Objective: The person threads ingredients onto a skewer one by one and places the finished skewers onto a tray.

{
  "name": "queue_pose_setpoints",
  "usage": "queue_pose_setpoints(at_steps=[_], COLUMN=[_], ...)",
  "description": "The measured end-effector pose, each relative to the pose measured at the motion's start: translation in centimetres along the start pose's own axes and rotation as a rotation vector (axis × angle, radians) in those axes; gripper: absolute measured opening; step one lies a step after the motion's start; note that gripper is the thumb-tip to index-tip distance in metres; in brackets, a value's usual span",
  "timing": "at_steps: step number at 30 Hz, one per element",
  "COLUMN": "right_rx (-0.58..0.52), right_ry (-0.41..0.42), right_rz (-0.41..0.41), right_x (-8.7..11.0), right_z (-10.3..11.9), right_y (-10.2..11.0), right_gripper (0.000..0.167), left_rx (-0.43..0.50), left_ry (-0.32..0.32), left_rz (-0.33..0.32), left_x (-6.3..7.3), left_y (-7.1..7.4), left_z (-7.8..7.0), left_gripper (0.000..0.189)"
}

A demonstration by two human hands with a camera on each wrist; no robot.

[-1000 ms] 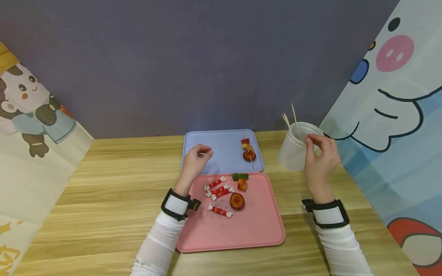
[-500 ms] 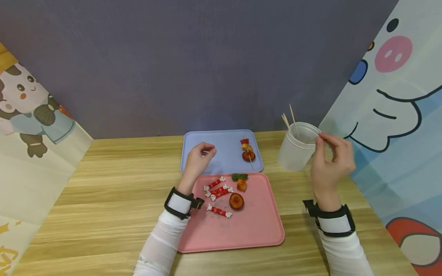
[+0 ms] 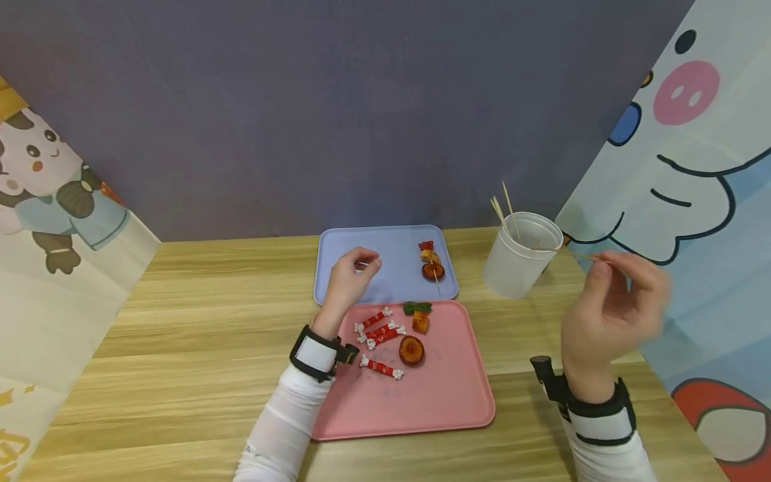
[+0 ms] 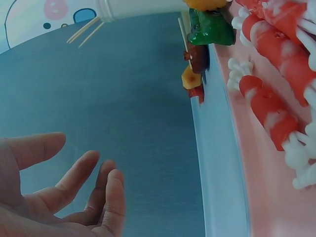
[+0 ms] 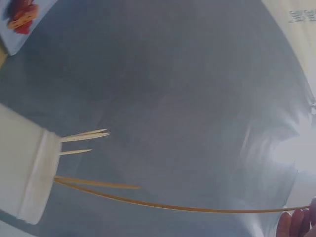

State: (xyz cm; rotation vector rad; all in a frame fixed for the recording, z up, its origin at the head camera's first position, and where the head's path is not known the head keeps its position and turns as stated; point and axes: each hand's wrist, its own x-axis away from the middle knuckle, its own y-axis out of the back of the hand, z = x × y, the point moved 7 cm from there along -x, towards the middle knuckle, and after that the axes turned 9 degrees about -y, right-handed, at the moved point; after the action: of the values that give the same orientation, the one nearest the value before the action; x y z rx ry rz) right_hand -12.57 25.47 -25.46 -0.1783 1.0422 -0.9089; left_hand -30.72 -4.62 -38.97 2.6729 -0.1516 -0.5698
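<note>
My right hand point(image 3: 614, 318) pinches one end of a long bamboo skewer point(image 5: 197, 209). In the right wrist view this skewer, slightly bowed, runs from the mouth of a white plastic bucket point(image 3: 510, 268) to the fingertips at the lower right edge. More skewers point(image 3: 506, 204) stick up from the bucket. Over the front left of a pale blue tray point(image 3: 388, 235) is my left hand point(image 3: 346, 284), its fingers loosely curved with nothing between them, as the left wrist view confirms. A loaded skewer with a red, a yellow and a brown toy piece point(image 3: 432, 271) lies on that tray.
A pink tray point(image 3: 446, 395) in front holds several red-and-white toy rolls point(image 3: 382, 367), a round brown slice point(image 3: 412, 351), an orange piece point(image 3: 420, 322) and a green piece point(image 3: 417, 307). A grey wall point(image 3: 361, 120) stands behind the wooden table point(image 3: 199, 335), with printed curtains at both sides.
My right hand has moved right and toward me, away from the bucket, drawing the skewer partly out. The left hand has shifted only slightly right.
</note>
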Motion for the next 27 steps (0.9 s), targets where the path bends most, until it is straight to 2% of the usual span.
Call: queue_pose_setpoints(at_steps=[5,8,12,16,20,27], right_rx=[-0.049,-0.080,-0.163,-0.223,-0.250,-0.271], right_ry=[0.008,-0.027,-0.168,-0.324,-0.448,-0.629], right_rz=[-0.002,0.021,0.128,0.240,0.316,0.415], right_x=[0.5,0.8,1.5,2.5,3.5,5.0], right_z=[1.1,1.0,-1.0,-3.6,-5.3,-7.1], right_y=[0.3,0.2,-0.5,-0.9,-1.4,-2.3], right_gripper=[0.021,0.019,0.012,0.012,0.013,0.014], left_rx=[0.001,0.010,0.017,0.014,0.029,0.027], left_ry=[-0.006,-0.024,-0.044,-0.077,-0.124,-0.141], left_rz=[0.001,0.004,0.010,0.032,0.066,0.158], left_x=[-0.1,-0.1,0.0,0.0,0.2,0.9], left_y=[-0.3,-0.5,-1.2,-2.0,-2.7,-4.2], left_z=[-0.1,-0.4,-1.1,-2.1,-3.5,-5.3], left_gripper=[0.024,0.024,0.023,0.023,0.024,0.026])
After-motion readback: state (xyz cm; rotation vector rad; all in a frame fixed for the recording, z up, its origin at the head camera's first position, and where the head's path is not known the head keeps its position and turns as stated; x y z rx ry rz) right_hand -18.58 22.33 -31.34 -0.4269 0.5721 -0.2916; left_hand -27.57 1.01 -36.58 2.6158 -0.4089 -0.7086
